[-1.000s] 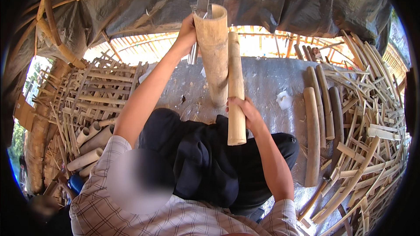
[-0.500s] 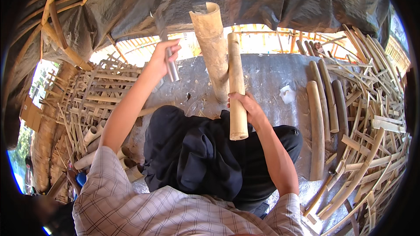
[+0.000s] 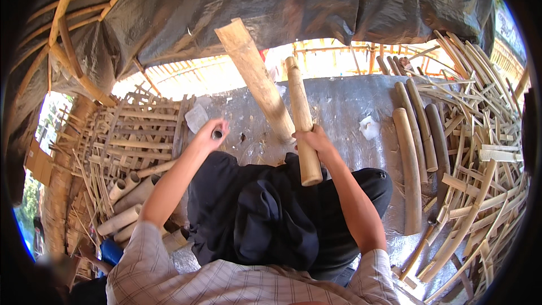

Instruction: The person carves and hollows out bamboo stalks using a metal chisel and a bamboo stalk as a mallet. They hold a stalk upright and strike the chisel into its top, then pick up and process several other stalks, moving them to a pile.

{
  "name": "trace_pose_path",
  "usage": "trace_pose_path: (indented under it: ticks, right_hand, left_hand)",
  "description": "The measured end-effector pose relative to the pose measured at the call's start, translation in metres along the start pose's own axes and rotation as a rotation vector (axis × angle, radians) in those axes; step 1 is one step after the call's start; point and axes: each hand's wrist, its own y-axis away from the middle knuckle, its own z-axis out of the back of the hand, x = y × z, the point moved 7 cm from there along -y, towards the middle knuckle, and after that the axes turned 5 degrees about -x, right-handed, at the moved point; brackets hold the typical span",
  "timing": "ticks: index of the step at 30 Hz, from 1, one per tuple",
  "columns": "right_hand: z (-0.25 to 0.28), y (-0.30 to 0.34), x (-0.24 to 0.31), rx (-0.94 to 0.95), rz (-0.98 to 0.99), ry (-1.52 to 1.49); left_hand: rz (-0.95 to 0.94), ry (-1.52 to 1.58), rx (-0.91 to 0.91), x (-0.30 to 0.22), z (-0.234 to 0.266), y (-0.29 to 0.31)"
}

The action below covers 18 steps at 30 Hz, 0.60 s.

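My right hand point(image 3: 315, 140) is wrapped round the lower part of a bamboo tube point(image 3: 302, 107), which slants up and away above my lap. Beyond it a wide split bamboo piece point(image 3: 254, 73) leans far over to the left, its lower end near my right hand's fingers. Whether those fingers touch it I cannot tell. Out to the left, my left hand point(image 3: 213, 132) is closed round a tubular metal handle point(image 3: 217, 134), seen almost end-on. The rest of that tool is hidden or lost against the background.
Bamboo poles point(image 3: 407, 169) lie to the right beside a large heap of split strips point(image 3: 480, 214). On the left are a bamboo lattice point(image 3: 141, 130) and cut tubes point(image 3: 121, 220). A white scrap point(image 3: 370, 127) lies on the dark ground sheet point(image 3: 344, 101). Black sheeting point(image 3: 271, 5) hangs ahead.
My left hand has come down and nearer with the metal-handled tool. The wide bamboo piece has tipped to the left. The tube in my right hand has tilted slightly left.
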Motion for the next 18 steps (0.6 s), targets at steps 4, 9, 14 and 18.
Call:
trace_pose_path:
  ticks: [4, 9, 14, 18]
  right_hand:
    - [0.025, -0.052, -0.044, -0.013, 0.137, 0.434]
    - [-0.005, -0.039, -0.047, -0.014, 0.041, 0.877]
    - [-0.017, -0.039, -0.062, -0.003, 0.161, 1.016]
    - [-0.037, -0.015, -0.043, 0.072, 0.251, 1.089]
  left_hand:
    - [-0.120, -0.248, 0.118, -0.001, -0.034, -0.089]
    - [0.024, -0.148, 0.128, 0.040, 0.006, -0.101]
    - [-0.086, -0.425, 0.098, 0.070, 0.024, -0.041]
    - [0.012, -0.411, 0.162, 0.092, 0.038, -0.062]
